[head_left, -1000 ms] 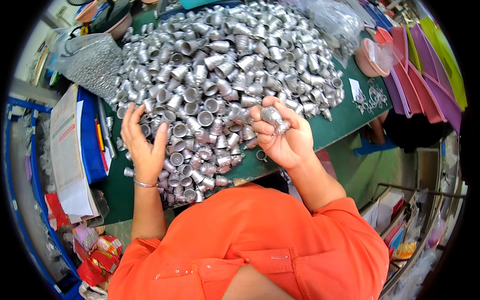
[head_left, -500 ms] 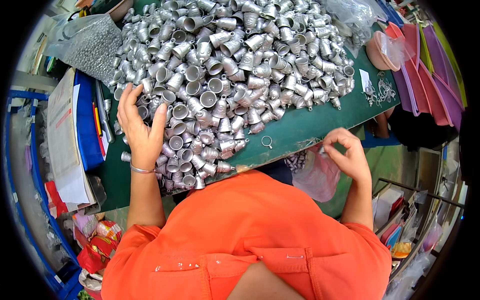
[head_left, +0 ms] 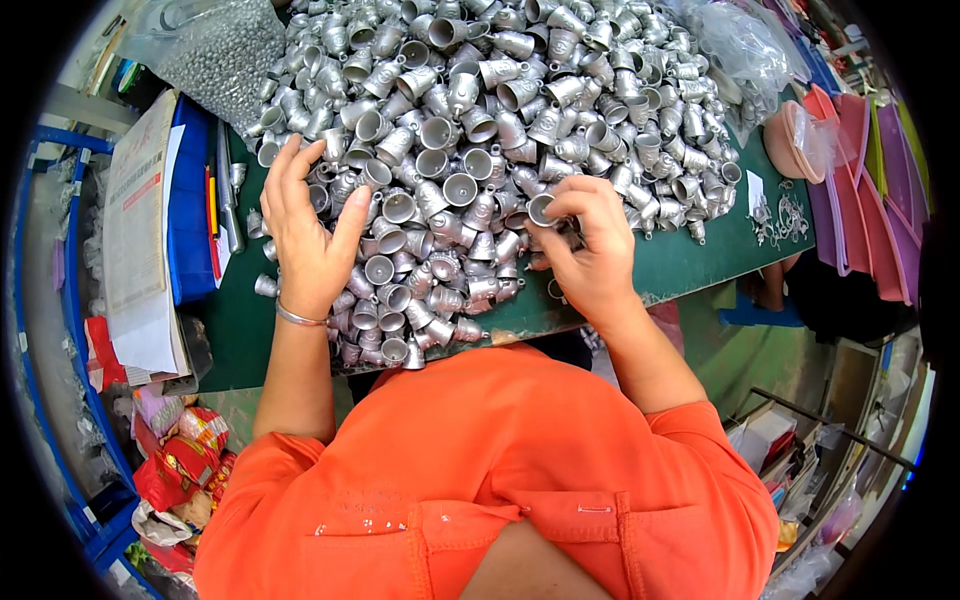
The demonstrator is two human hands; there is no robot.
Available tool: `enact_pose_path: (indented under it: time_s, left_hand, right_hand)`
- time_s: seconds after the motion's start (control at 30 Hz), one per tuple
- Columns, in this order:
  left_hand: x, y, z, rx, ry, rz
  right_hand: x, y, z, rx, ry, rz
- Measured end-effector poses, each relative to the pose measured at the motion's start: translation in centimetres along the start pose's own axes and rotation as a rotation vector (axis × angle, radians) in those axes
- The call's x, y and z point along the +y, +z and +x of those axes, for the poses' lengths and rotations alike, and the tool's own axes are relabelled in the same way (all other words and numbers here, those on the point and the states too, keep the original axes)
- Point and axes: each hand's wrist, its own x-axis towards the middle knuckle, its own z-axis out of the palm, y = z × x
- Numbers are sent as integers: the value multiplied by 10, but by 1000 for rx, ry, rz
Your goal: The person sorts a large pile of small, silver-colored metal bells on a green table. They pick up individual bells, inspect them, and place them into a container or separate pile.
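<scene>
A big heap of small silver metal bells (head_left: 430, 165) lies on the green tabletop, many with their hollow mouths showing. My left hand (head_left: 312, 230) rests along the heap's left side, thumb and fingers spread, holding nothing. At the heap's right front my right hand (head_left: 592, 240) pinches one silver bell (head_left: 541, 210) between thumb and fingers, its open mouth turned up. Part of a metal ring (head_left: 555, 290) shows on the table beside that hand, which hides the rest.
On the left stand a blue file box (head_left: 192, 230) with pens, papers and a clear bag of tiny silver beads (head_left: 225, 60). A pink bowl (head_left: 790, 140) and silver fittings (head_left: 785, 222) sit at the right. The green table (head_left: 690, 268) ends close to my body.
My right hand has come up from beside a pink bag below the table edge to the heap and taken hold of a bell. My left hand stays spread at the heap.
</scene>
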Motion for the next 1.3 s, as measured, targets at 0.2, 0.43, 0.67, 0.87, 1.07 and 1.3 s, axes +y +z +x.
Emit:
enact_pose_path:
  time_s: [0.2, 0.43, 0.67, 0.87, 1.07, 1.3]
  left_hand:
    - [-2, 0, -1, 5, 4, 2]
    - [-3, 1, -1, 1, 5, -8]
    - [-3, 2, 0, 8, 11, 3]
    - [-2, 1, -1, 5, 5, 11]
    - [-3, 0, -1, 7, 6, 2]
    - [-4, 2, 0, 22, 26, -14]
  right_hand:
    - [-9, 0, -11, 95, 234, 723]
    - [-4, -19, -12, -129, 741, 1640]
    - [3, -36, -18, -91, 680, 1815]
    - [-10, -33, -17, -145, 294, -4]
    - [-13, -5, -20, -199, 136, -247]
    - [-7, -24, -23, -68, 752, 712]
